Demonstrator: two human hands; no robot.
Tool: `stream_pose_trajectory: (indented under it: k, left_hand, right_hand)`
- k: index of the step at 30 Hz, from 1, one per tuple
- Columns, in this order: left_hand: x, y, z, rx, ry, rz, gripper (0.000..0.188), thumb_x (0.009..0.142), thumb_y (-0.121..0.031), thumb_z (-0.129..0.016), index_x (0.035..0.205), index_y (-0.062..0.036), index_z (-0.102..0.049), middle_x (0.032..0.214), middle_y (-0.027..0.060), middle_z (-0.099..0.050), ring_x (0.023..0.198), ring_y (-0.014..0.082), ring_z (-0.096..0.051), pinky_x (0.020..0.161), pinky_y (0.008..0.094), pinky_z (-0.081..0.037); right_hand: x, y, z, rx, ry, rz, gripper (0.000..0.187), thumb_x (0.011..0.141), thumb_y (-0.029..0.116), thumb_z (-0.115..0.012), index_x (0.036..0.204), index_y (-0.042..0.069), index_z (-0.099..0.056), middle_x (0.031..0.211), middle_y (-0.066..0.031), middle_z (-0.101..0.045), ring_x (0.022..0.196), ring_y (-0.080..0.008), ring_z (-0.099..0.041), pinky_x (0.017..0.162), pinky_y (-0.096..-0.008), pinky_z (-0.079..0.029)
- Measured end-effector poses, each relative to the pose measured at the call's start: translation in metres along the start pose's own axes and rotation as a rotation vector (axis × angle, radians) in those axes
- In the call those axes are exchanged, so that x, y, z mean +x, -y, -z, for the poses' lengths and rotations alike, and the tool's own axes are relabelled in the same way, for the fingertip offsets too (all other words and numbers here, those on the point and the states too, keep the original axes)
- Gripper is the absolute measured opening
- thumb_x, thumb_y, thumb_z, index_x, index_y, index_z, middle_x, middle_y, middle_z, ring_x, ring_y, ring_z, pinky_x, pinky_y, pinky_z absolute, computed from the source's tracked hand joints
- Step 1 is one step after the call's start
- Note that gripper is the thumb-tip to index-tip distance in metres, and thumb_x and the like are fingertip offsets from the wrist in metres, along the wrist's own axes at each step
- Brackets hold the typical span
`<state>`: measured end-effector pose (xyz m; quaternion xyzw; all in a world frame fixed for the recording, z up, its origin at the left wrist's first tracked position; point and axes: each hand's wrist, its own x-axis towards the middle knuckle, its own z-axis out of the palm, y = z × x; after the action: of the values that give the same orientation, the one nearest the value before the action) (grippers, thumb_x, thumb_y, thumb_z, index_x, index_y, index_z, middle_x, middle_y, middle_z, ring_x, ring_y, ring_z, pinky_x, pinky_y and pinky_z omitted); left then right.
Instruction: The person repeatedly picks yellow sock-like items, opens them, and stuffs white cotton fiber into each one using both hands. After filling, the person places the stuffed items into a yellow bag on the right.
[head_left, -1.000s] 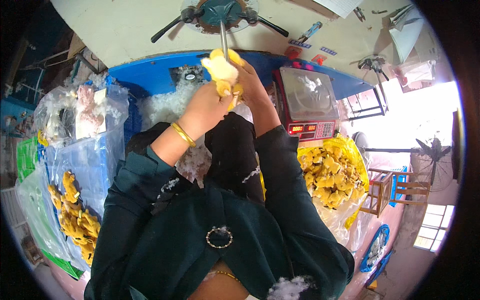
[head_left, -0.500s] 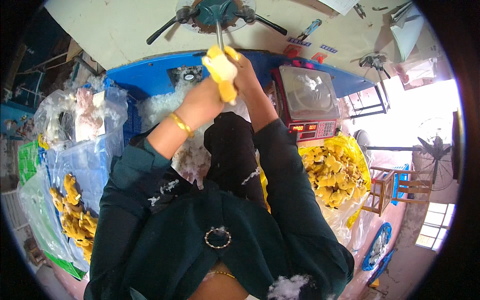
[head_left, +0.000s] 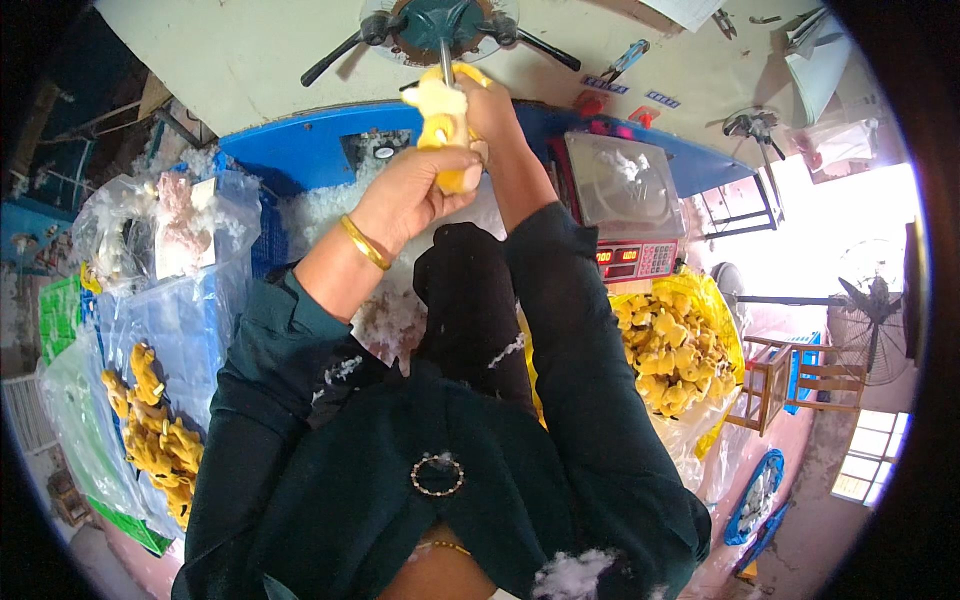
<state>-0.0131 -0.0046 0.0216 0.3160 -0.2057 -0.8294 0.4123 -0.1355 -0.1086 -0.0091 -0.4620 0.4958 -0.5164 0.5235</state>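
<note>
A small yellow plush toy (head_left: 440, 106) sits on the end of a thin metal tube (head_left: 446, 64), which sticks out from the machine's round dark-green plate. My left hand (head_left: 420, 190) is closed round the toy's lower end, thumb on top. Against its upper right side my right hand (head_left: 490, 112) grips the toy near the tube; part of its fingers is hidden behind the fabric. Levers with black handles (head_left: 332, 58) flank the tube. White stuffing fluff (head_left: 335, 215) lies below my hands.
At right, a red scale (head_left: 625, 190) stands beside a yellow bag of plush toys (head_left: 680, 345). More plush toys (head_left: 155, 440) lie on a plastic-covered blue crate (head_left: 180, 330) at left. Pliers (head_left: 628, 60) rest on the machine's pale surface. A stool (head_left: 765, 385) and fan are farther right.
The toy has moved up and farther onto the tube. My left hand has turned and shifted slightly, its thumb now showing across the toy's lower end. My right hand moved up with it.
</note>
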Motion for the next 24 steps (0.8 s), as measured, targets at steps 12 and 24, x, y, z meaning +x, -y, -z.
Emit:
stream_pose_trajectory:
  k: [12, 24]
  left_hand:
    - [0.015, -0.041, 0.019, 0.057, 0.035, 0.185, 0.017, 0.083, -0.008, -0.069, 0.087, -0.0048, -0.054, 0.063, -0.0022, -0.047, 0.047, 0.0062, -0.043, 0.039, 0.0167, -0.032]
    - [0.022, -0.042, 0.057, 0.522, 0.07, -0.283, 0.022, 0.084, -0.011, -0.066, 0.103, -0.0037, -0.058, 0.078, -0.0036, -0.057, 0.059, 0.0024, -0.048, 0.046, 0.0176, -0.032]
  right_hand:
    - [-0.011, 0.022, -0.016, 0.284, -0.085, -0.108, 0.028, 0.091, 0.015, -0.048, 0.102, -0.007, -0.06, 0.091, -0.0168, -0.066, 0.075, -0.026, -0.069, 0.064, -0.0351, -0.056]
    - [-0.061, 0.014, -0.028, 0.398, -0.195, 0.004, 0.028, 0.094, 0.018, -0.044, 0.099, -0.006, -0.057, 0.089, -0.0141, -0.065, 0.073, -0.0209, -0.066, 0.064, -0.0321, -0.054]
